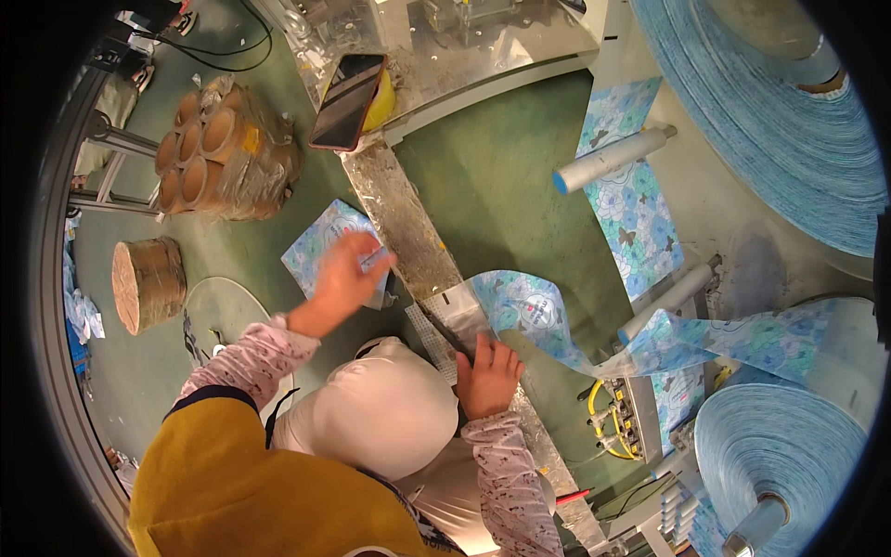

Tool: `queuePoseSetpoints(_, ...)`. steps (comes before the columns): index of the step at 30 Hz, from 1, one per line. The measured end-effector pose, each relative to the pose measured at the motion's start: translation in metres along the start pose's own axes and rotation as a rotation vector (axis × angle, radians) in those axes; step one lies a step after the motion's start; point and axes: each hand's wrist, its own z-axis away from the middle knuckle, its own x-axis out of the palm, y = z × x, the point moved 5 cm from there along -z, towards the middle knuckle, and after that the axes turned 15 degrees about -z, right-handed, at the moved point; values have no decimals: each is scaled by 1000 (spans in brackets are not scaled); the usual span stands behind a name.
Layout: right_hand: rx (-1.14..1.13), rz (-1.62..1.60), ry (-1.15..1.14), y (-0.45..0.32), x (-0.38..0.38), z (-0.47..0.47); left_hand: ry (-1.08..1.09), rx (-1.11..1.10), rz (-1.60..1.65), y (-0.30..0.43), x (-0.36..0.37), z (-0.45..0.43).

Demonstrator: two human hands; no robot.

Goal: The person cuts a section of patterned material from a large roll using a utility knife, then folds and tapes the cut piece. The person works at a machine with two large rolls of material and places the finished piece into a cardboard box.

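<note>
My left hand is raised over the floor left of a worn metal beam, its fingers curled around a blurred bit of printed film. Just behind that hand lies a cut piece of blue floral film. My right hand presses on the end of a blue floral film strip lying across the beam, beside a dark straight edge or bar. From there the strip twists rightward to the rollers. A perforated strip lies under its end.
Large film rolls stand upper right and lower right. Metal rollers guide film. A phone rests on yellow tape. Bundled cardboard cores and a wrapped roll are on the floor. A red pen-like object lies on the beam.
</note>
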Motion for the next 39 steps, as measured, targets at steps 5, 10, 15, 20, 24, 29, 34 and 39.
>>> queuePoseSetpoints(5,1,-33,74,8,-13,2,630,203,-441,7,-77,-83)
queuePoseSetpoints(10,14,-109,143,10,-23,-4,277,-177,-491,-37,-57,-143)
queuePoseSetpoints(15,56,-212,159,15,-33,-8,288,-244,-186,-71,-54,-147)
queuePoseSetpoints(20,-29,-67,243,59,-15,22,218,232,-37,-19,-55,-75)
queuePoseSetpoints(24,-3,-100,215,61,-15,22,-2,319,-143,-29,-21,-44)
queuePoseSetpoints(29,79,-184,189,37,-42,1,97,341,-425,-29,-28,-60)
queuePoseSetpoints(34,94,-269,192,24,-55,-3,406,354,-574,-8,-50,-135)
queuePoseSetpoints(39,-47,-207,254,37,-50,12,279,178,-340,-44,-52,-180)
